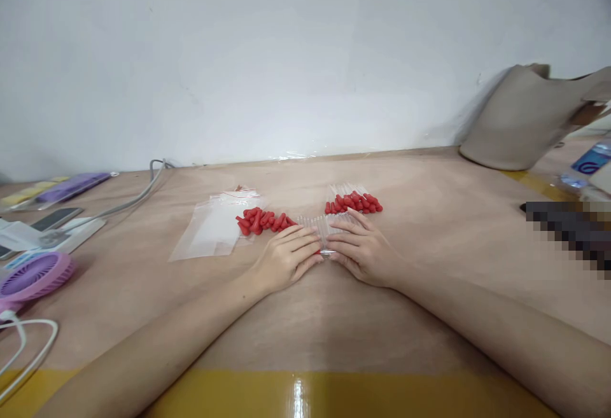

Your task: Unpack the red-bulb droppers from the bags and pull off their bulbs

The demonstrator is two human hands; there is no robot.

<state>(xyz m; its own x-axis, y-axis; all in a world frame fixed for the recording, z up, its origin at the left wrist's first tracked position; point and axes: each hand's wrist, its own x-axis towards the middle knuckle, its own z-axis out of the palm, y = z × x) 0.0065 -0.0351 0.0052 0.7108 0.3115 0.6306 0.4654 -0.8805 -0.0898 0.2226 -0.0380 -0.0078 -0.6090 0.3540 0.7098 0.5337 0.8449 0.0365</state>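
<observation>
Clear thin tubes [323, 230] lie side by side in a row on the table, partly covered by both hands. My left hand [290, 256] rests over the row's left side, fingers stretched out and thumb near the tubes' near ends. A speck of red shows by its fingertips; what it belongs to is hidden. From the other side, my right hand [363, 249] lies with extended, slightly parted fingers on the tubes. Left of the row is a pile of red rubber bulbs [262, 221]. Behind my right hand sit droppers with red bulbs [354, 202], their clear stems pointing toward the wall.
Clear zip bags [214, 224] lie left of the bulbs. Farther left are a purple fan [38, 276], a grey cable [138, 200], a phone [57, 219] and purple and yellow packs [74, 188]. A beige container [520, 119] and a bottle [592, 160] stand at right.
</observation>
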